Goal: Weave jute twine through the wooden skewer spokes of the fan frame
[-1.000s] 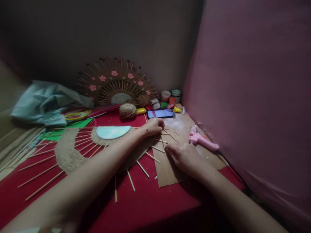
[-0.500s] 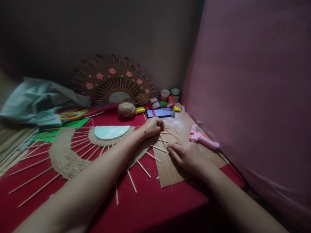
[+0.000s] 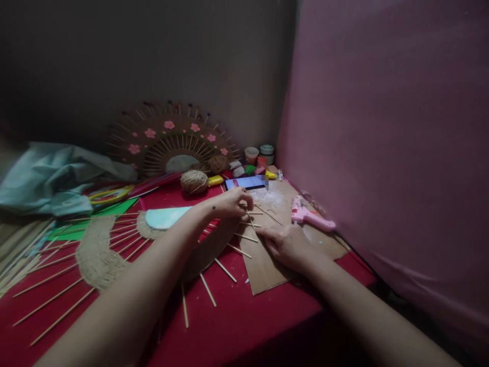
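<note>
A half-round fan of wooden sticks with a woven twine band [image 3: 101, 255] lies on the red cloth, a pale blue half-disc [image 3: 166, 216] at its centre. My left hand [image 3: 236, 202] is over the fan's right end, fingers curled in a pinch at the band's edge. From there a thin twine strand [image 3: 251, 218] runs down to my right hand [image 3: 288, 245], whose thumb and forefinger are closed on it. The left forearm covers part of the band. Several stick tips [image 3: 244, 251] poke out below the left hand, some over the cardboard.
Under my right hand lies cardboard [image 3: 267, 275], with a pink glue gun [image 3: 311, 216] on it. Behind are a phone [image 3: 244, 183], a twine ball [image 3: 194, 182], small tubs [image 3: 266, 153] and a flowered fan [image 3: 171, 127] against the wall. Pink fabric [image 3: 382, 153] hangs at right.
The view has tilted and shifted slightly. My left hand's fingers have lifted and curled at the band's edge, while my right hand keeps hold of the twine close by.
</note>
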### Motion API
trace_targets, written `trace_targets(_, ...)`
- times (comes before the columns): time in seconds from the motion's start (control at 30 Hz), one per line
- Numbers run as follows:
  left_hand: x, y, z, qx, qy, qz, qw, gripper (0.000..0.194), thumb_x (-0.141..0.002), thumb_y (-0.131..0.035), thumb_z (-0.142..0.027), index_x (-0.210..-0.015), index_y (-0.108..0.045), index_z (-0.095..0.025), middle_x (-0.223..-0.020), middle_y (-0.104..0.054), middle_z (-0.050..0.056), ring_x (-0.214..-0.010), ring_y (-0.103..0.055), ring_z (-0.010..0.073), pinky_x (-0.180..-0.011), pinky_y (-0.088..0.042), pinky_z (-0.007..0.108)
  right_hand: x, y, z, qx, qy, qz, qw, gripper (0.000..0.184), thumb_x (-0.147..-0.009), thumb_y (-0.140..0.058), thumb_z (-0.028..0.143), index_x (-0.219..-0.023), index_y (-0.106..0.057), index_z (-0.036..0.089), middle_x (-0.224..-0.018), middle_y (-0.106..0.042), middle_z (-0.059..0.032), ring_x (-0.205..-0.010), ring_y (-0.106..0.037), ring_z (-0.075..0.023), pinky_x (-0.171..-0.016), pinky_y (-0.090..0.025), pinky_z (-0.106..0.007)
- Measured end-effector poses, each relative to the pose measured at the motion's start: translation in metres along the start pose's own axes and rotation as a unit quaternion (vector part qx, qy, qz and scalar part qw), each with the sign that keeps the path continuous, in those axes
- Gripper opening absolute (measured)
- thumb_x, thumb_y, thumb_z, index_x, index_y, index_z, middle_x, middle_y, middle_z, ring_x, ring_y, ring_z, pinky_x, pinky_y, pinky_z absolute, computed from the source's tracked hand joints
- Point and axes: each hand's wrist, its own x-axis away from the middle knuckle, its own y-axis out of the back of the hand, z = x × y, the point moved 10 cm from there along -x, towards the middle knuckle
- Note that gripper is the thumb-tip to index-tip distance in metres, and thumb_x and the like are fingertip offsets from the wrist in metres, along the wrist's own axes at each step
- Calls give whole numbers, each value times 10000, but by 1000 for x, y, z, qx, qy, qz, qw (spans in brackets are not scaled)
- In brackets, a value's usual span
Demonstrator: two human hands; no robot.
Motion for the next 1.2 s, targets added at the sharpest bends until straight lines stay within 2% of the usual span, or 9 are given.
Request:
trace_targets(0.17,1,2,1,-20,19,40,999,149,-665,-574,-140,-736,-697,-184,-723,-639,-7,-702,-572,131,-614,-391,197,1,0,-3,-22,-9,-3,1000,299,-883,-456,221,-1089,-666,277,-878,-735,-36,-734,-661,-157,-640,-425,-246)
trace_targets(0.3,6,8,-2,-44,35,34,998,167,-641,-562,-128,-712,-699,-194,-665,-645,-23,-626,-563,112,-543,-351,188,0,0,-4,-22,-12,-6,1000,304,-879,-456,222,-1083,-669,292,-898,-736,-21,-733,-666,-159,-622,-421,-247)
trace_targets(0.43,13,-1,-13,-68,17,29,997,150,-652,-572,-135,-706,-695,-202,-704,-652,-16,-648,-559,115,-560,-356,194,0,1,-3,-17,-11,-2,1000,307,-871,-466,221,-1091,-664,301,-886,-737,-20,-706,-661,-157,-615,-405,-250)
trace_targets(0.6,25,-18,-26,-122,-9,-16,992,174,-765,-499,-136,-734,-667,-168,-794,-625,64,-750,-539,185,-661,-391,274,2,5,-3,-44,-14,-2,999,285,-871,-471,222,-1067,-669,281,-875,-734,-26,-737,-659,-154,-648,-407,-239)
trace_targets(0.73,28,-24,-35,-180,-25,-48,982,214,-838,-413,-114,-836,-626,-121,-850,-598,116,-794,-519,226,-718,-407,336,3,8,-13,-50,-48,-30,997,241,-876,-477,241,-993,-687,259,-839,-732,-30,-732,-656,-152,-640,-404,-230)
trace_targets(0.83,27,-25,-41,-217,-39,-53,974,213,-853,-410,-127,-814,-619,-122,-829,-591,116,-816,-515,239,-745,-410,358,3,13,-26,-32,-97,-68,992,237,-872,-479,257,-988,-685,232,-811,-730,-46,-690,-653,-165,-602,-394,-244)
trace_targets(0.9,27,-23,-41,-220,-38,-57,973,216,-852,-403,-121,-814,-616,-126,-831,-592,112,-835,-519,239,-764,-409,363,3,14,-30,-22,-114,-71,991,241,-874,-474,256,-988,-683,225,-801,-729,-51,-676,-650,-172,-595,-389,-253)
trace_targets(1.07,26,-20,-33,-193,-19,-55,979,175,-802,-428,-99,-803,-595,-152,-812,-593,86,-788,-536,212,-702,-423,322,1,4,-16,-48,-72,-12,996,241,-898,-450,250,-936,-687,230,-842,-721,-40,-762,-642,-155,-645,-392,-236)
trace_targets(1.2,25,-18,-22,-138,2,-68,988,222,-796,-438,-118,-949,-592,-163,-915,-608,82,-856,-554,204,-716,-435,301,-3,1,-3,-58,-23,18,998,226,-891,-458,218,-903,-684,217,-860,-712,-38,-770,-628,-147,-632,-372,-227)
